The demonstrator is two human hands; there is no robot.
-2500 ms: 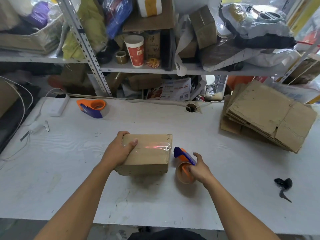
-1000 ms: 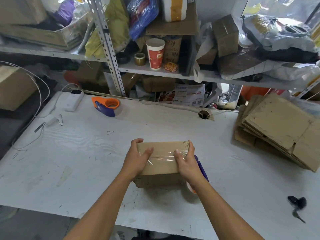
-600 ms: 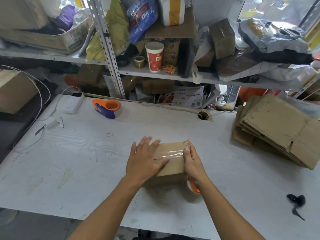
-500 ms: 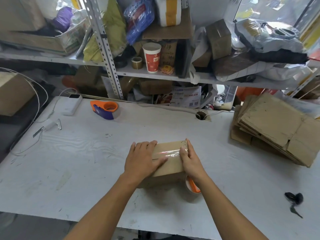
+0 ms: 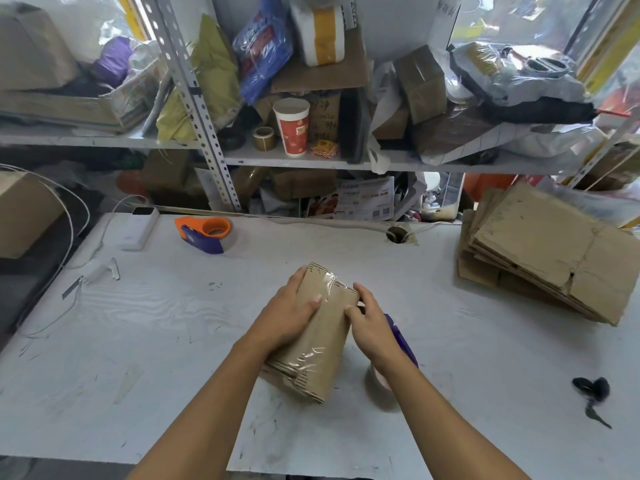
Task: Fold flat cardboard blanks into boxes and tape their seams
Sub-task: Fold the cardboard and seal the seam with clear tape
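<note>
- The taped cardboard box [image 5: 317,336] is lying skewed near the table's [image 5: 173,341] front edge, clear tape wrinkling along its seam.
- The left hand [image 5: 289,315] and right hand [image 5: 372,329] are gripping its sides.

brown taped cardboard box [image 5: 317,336] | tilted, clear tape over both ends, centre of tabletop | stack of flat brown cardboard blanks [image 5: 550,254] | far right | orange-and-blue tape dispenser [image 5: 207,231] | back left

Brown box [image 5: 320,341], orange-and-purple tape dispenser [image 5: 204,232], white table [image 5: 173,323]
</note>
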